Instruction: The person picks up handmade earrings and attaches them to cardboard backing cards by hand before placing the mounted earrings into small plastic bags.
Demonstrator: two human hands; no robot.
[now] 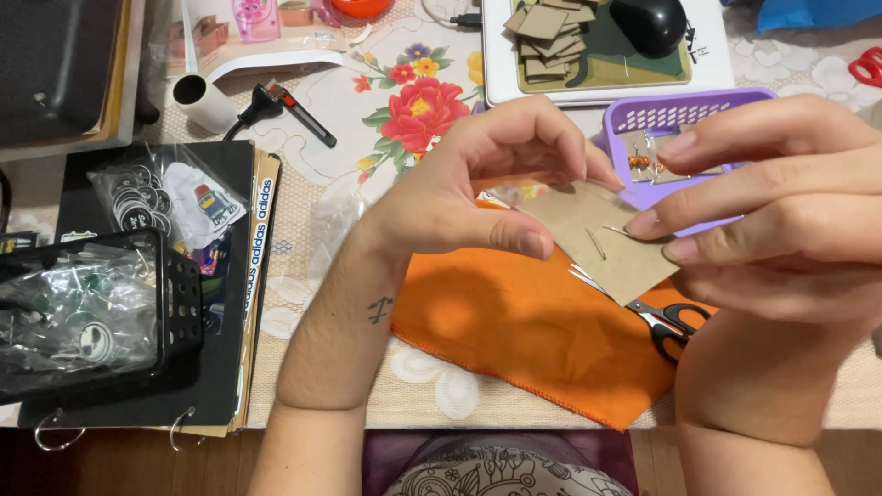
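Grip: left hand [478, 197] pinches the brown card [602, 239] by its left edge; right hand [781, 197] fingertips close on its right edge, above the orange cloth [524, 335] on the desk. Risk: thin wire hooks through the card could bend or prick a fingertip if pressed; scissors [663, 323] lie just below.

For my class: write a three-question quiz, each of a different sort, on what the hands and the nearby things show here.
1. True or false: both hands hold the brown card.
2. What lies on the orange cloth under the card? A scissors, B pen, C spoon.
3. The basket behind the right hand is what colour?

Key: 1 true, the left hand pinches it too. 2 A, the scissors. 3 Purple.
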